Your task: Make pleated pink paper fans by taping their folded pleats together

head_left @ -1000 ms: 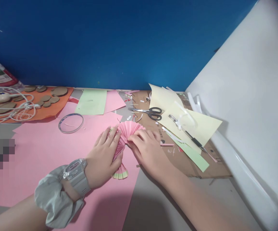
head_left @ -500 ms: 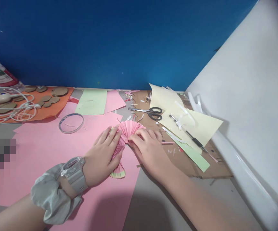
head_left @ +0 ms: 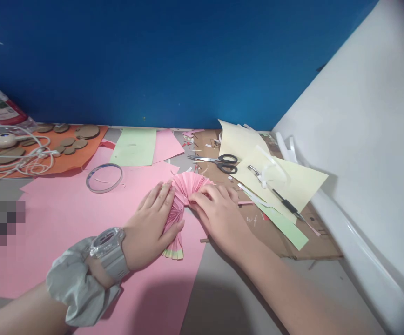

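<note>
A pleated pink paper fan (head_left: pixel 184 186) lies on a large pink sheet (head_left: pixel 65 218), spread out like a rosette, with green-yellow edges showing at its near end. My left hand (head_left: pixel 151 228), with a watch and a grey scrunchie on the wrist, lies flat on the fan's left half, fingers stretched out and together. My right hand (head_left: pixel 219 216) presses on the fan's right half, its fingertips curled down at the fan's centre.
Black-handled scissors (head_left: pixel 219 163) lie on brown cardboard (head_left: pixel 258 223) behind my right hand, beside pale yellow sheets (head_left: pixel 286 179) and a craft knife (head_left: pixel 279 197). A clear tape ring (head_left: pixel 104 177), green paper (head_left: pixel 134 146), cardboard discs and white cables on an orange sheet (head_left: pixel 69 160) sit left. A white wall rises right.
Both hands stay pressed on the fan. The fan's near end has shifted slightly and my left thumb has moved closer to it.
</note>
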